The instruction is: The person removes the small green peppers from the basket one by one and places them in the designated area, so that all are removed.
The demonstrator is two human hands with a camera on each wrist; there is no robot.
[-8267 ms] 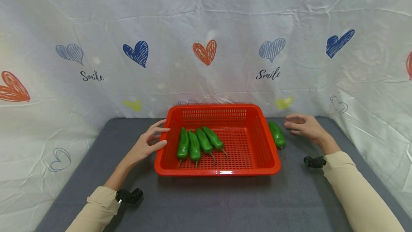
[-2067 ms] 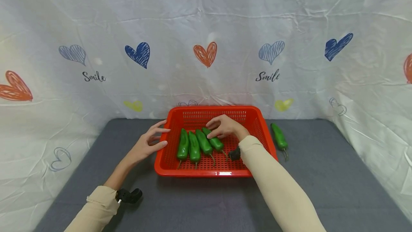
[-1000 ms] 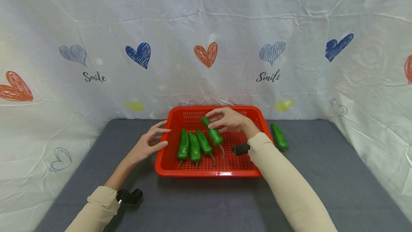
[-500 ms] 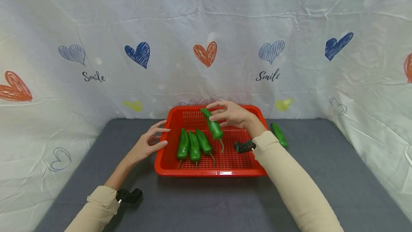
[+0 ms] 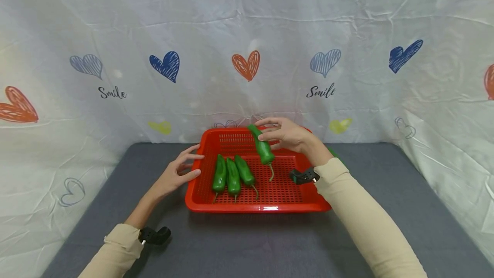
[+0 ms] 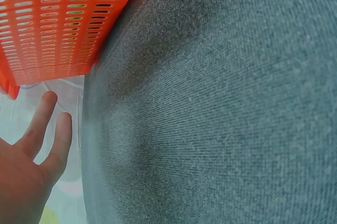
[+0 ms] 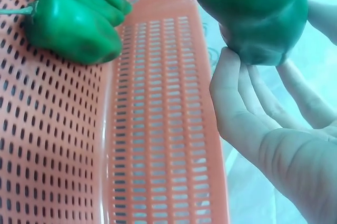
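My right hand pinches a long green chili pepper between thumb and fingers, its stem hanging down. It is held above the right half of a red plastic basket. In the right wrist view the same pepper is near the camera, with the fingers around its lower part. Three more green peppers lie side by side on the left of the basket floor. My left hand is at the basket's left rim, fingers spread and extended, with the fingertips at the edge; the left wrist view shows two loose fingers.
Another green pepper lies on the table right of the basket, mostly hidden behind my right arm. A dark grey cloth covers the table. At the back hangs a white curtain with printed hearts.
My right hand came from the table's right side to the basket, took hold of the rightmost pepper in it, lifted it and carried it slightly right. The left hand has stayed at the rim.
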